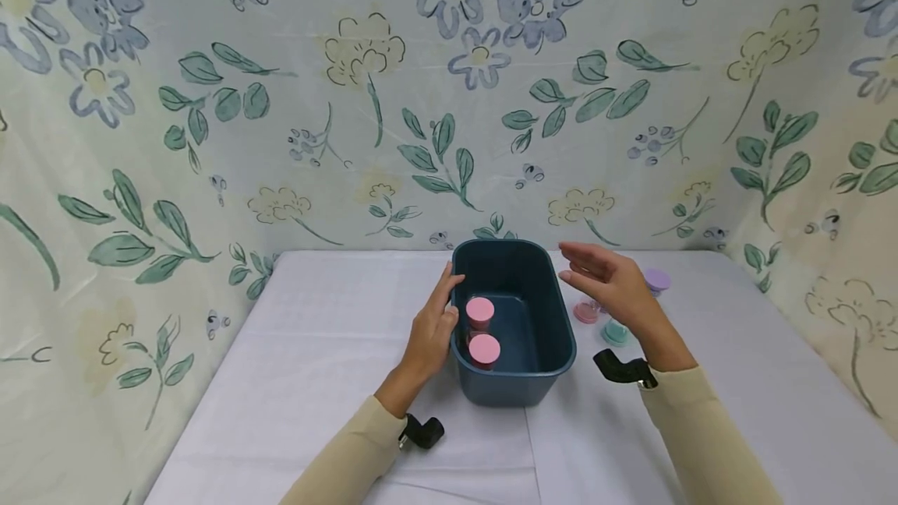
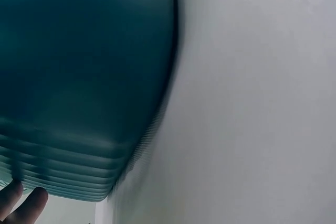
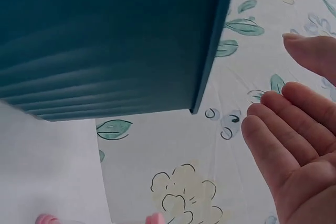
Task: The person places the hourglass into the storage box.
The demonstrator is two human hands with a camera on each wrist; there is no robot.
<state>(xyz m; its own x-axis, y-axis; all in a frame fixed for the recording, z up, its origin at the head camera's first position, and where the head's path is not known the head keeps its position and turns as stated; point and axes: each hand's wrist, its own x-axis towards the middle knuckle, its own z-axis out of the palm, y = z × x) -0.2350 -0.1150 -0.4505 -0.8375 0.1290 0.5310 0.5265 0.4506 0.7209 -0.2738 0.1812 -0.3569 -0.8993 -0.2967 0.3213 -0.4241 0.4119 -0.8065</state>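
A dark teal plastic bin (image 1: 514, 384) stands on the table, with two small pink-lidded containers (image 1: 480, 310) upright along its left inner side. My left hand (image 1: 429, 330) rests against the bin's left side, its fingertips at the rim; in the left wrist view, fingertips (image 2: 31, 205) show close to the ribbed outer wall (image 2: 68, 166). To the right of the bin, my right hand (image 1: 610, 287) is raised with extended fingers, apart from the rim and holding nothing. Its palm (image 3: 310, 182) faces the camera in the right wrist view.
Beyond and below the right hand lie a pink piece (image 1: 585, 312), a teal-green one (image 1: 616, 332) and a purple-lidded one (image 1: 657, 280). A white cloth (image 1: 337, 349) covers the table. Floral fabric (image 1: 449, 100) hangs behind and at both sides.
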